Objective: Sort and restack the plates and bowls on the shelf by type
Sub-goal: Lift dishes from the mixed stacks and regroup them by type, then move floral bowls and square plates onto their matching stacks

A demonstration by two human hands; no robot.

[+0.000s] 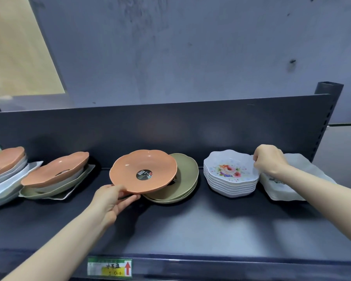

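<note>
Head view: a dark shelf [190, 230] with a dark back panel [170, 126] carries several piles of tableware.

1. The left hand [111, 199] grips the near-left rim of an orange plate [130, 169], thumb on top and fingers curled beneath. The plate is tilted, with its near edge raised. Its far-right side overlaps a stack of green plates [187, 179] just behind it. A round black sticker [144, 174] sits at the centre of the orange plate.
2. The right hand [268, 161] reaches over from the right, knuckles up and fingers curled. It pinches the right rim of the top bowl of the floral bowl stack [229, 175]. This stack stands on the shelf to the right of the green plates and apart from them.
3. A pile of white plates [288, 189] lies just right of the floral bowl stack, partly hidden by the right wrist.
4. At the left, a mixed pile [55, 171] holds an orange plate on top of white and green pieces, all on a flat rectangular piece.
5. A far-left pile [4, 165], also orange on top, is cut off by the frame edge.
6. A price label [109, 268] with a red arrow is fixed to the front edge of the shelf.
</note>
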